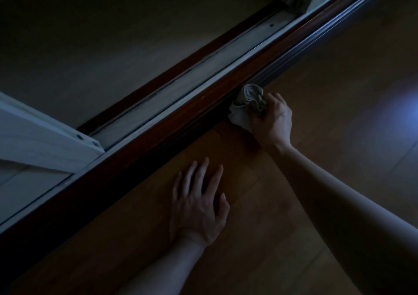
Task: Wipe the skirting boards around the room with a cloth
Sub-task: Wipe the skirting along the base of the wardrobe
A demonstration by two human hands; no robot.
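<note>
Closest in, the left hand lies flat on the wooden floor, fingers spread and straight, holding nothing (a prop for the body, I'd guess). Farther out, the right hand has its fingers curled round a bunched pale cloth, which is pressed against the dark skirting board at the floor's far edge. That board's long axis runs slantwise, near left to far right. The cloth sits on the board side of the grip, so the next stroke probably follows that line. The right hand is much nearer the board.
</note>
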